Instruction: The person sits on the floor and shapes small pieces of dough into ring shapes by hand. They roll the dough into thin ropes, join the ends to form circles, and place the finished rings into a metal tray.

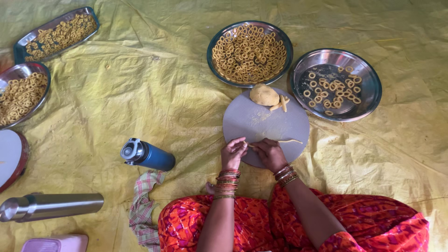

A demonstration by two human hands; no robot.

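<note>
While your left hand [233, 153] and right hand [269, 153] pinch the thin dough strip [285, 141] on the round board [266, 125], keep each grip light, curling evenly.

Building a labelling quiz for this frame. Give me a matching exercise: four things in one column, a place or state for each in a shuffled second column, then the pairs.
Things:
1. dough lump
2. blue bottle
3. round steel plate on the far right
4. thin dough strand

Places or states:
A. lying on its side on the yellow sheet, left of the round board
B. stretched across the board from the right hand
C. sparsely covered with dough rings
D. at the far edge of the round board

Pairs: 1-D, 2-A, 3-C, 4-B
</note>
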